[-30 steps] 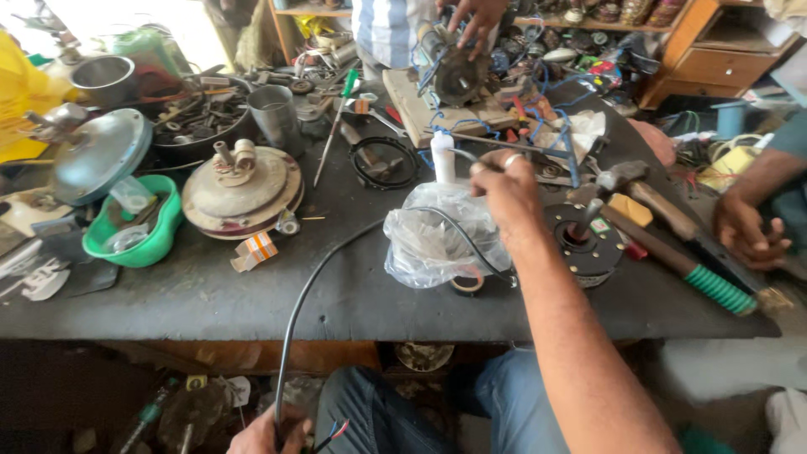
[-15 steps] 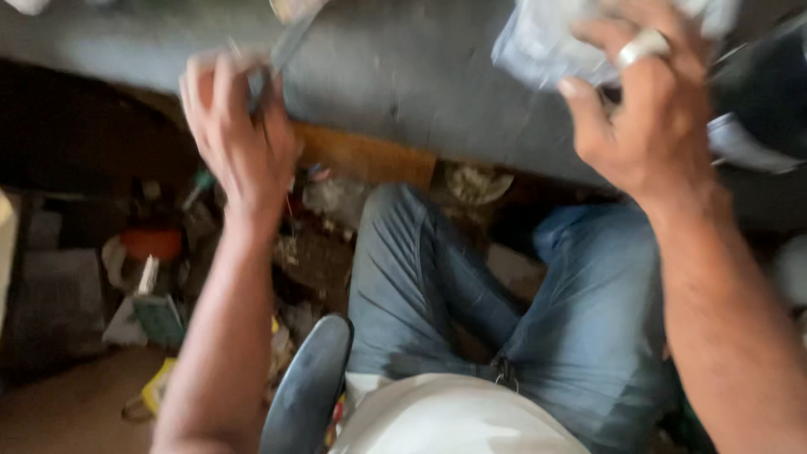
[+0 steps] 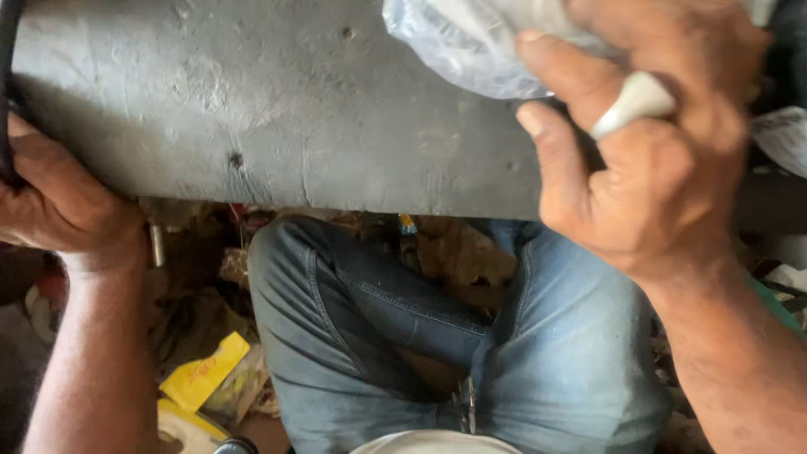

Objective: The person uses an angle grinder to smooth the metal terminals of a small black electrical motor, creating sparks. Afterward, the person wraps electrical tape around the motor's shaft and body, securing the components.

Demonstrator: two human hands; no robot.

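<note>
Head view. Our left hand (image 3: pixel 59 202) was clenched on a black cable (image 3: pixel 8 92) at the near edge of the grey surface (image 3: pixel 277 109), by the frame's left border. Our right hand (image 3: pixel 656 160) grasped a clear plastic bag (image 3: pixel 471 42) lying on that surface near the edge. Below the overhang, our jeans (image 3: pixel 403 336) filled the room.

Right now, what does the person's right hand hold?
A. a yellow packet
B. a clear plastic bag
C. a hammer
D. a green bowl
B: the right hand closes its fingers on a crumpled clear plastic bag at the edge of the grey table.
</note>
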